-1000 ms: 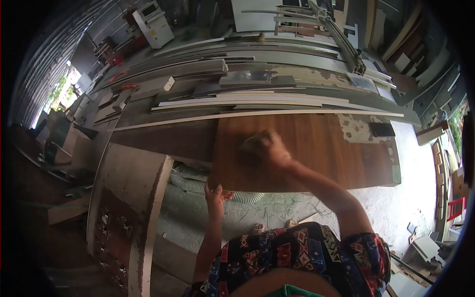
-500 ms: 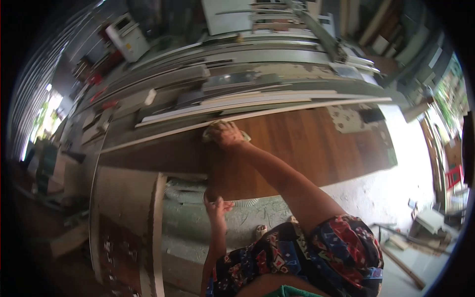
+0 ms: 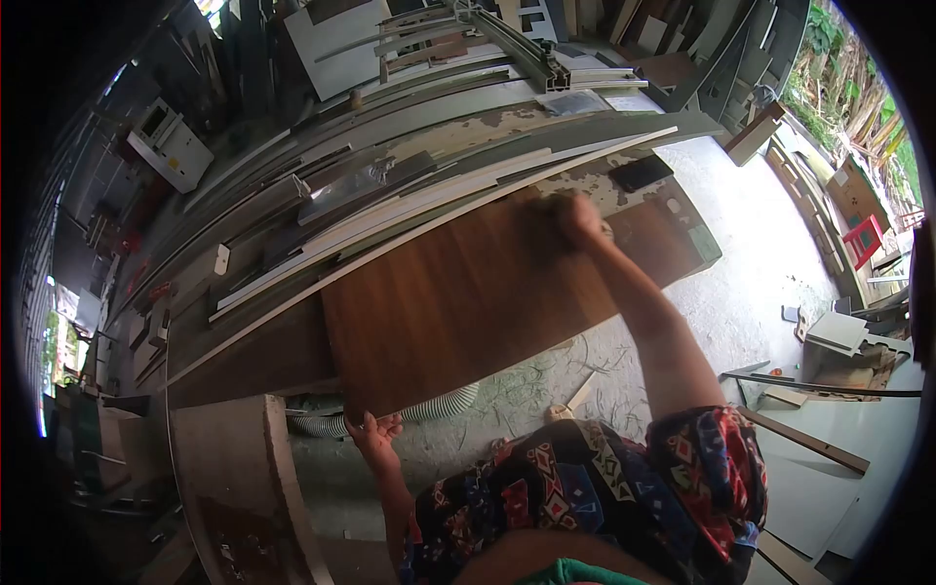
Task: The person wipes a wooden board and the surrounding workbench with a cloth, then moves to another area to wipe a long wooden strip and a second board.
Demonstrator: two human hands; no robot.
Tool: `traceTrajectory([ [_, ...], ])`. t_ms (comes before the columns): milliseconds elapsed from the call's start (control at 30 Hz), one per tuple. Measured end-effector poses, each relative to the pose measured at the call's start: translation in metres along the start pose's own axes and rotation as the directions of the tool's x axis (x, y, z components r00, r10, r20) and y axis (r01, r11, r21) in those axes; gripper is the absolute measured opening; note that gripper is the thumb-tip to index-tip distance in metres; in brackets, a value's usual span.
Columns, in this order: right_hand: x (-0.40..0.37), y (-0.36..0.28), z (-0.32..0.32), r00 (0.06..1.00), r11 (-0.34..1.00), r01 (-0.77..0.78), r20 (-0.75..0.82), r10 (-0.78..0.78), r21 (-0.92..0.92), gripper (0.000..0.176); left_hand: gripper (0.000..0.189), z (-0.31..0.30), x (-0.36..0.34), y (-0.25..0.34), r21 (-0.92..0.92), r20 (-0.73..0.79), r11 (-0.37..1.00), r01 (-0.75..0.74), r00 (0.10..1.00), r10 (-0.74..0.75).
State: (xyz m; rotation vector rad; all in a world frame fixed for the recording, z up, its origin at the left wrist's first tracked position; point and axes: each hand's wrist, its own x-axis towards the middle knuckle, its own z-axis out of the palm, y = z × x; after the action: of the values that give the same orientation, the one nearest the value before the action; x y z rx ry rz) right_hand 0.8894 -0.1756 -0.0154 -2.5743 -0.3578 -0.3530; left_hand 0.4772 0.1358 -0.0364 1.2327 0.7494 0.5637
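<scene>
A brown wood-grain panel (image 3: 439, 302) lies slantwise on the bench in front of me. At its near left corner is my left hand (image 3: 375, 439), thumb against the edge and fingers curled beside it, holding the panel there. Toward the panel's far right end, my right hand (image 3: 585, 222) presses a cloth (image 3: 552, 209) flat on the surface. That hand is blurred by motion, and most of the cloth is hidden or in shadow. Just past it sit a worn, patchy board area and a dark rectangular block (image 3: 642, 175).
Long pale strips (image 3: 429, 237) run along the panel's far side. A metal rail (image 3: 517, 49) stands beyond. A ribbed hose (image 3: 444, 404) lies below the near edge, beside a box-like wooden piece (image 3: 234, 468) at left. Offcuts (image 3: 836, 332) lie on the floor at right.
My right hand has slid the cloth across the panel to the right. My left hand is now at the panel's near left corner. The view has turned to the right.
</scene>
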Motion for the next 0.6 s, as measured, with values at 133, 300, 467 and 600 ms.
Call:
traceTrajectory([
  [133, -0.003, 0.002, -0.056, 0.965, 0.992, 0.064, -0.259, -0.035, 0.105, 0.019, 0.063, -0.008, 0.004, -0.008, -0.021, 0.026, 1.000, -0.015, 1.000, 0.016],
  [300, -0.038, -0.060, 0.070, 0.927, 0.843, 0.362, -0.245, -0.283, 0.398, 0.016, 0.055, -0.008, 0.005, -0.011, -0.056, 0.046, 0.998, -0.016, 0.999, 0.018],
  [467, -0.167, -0.193, 0.063, 0.741, 0.607, 0.525, 0.030, -0.671, 0.597, 0.029, 0.055, -0.008, 0.001, -0.006, -0.060, 0.050, 0.998, -0.013, 0.999, 0.016],
  [600, -0.176, -0.196, 0.042, 0.552, 0.529, 0.752, 0.063, -0.832, 0.392, 0.035, 0.058, -0.012, 0.004, -0.010, -0.011, -0.001, 0.999, -0.030, 1.000, 0.030],
])
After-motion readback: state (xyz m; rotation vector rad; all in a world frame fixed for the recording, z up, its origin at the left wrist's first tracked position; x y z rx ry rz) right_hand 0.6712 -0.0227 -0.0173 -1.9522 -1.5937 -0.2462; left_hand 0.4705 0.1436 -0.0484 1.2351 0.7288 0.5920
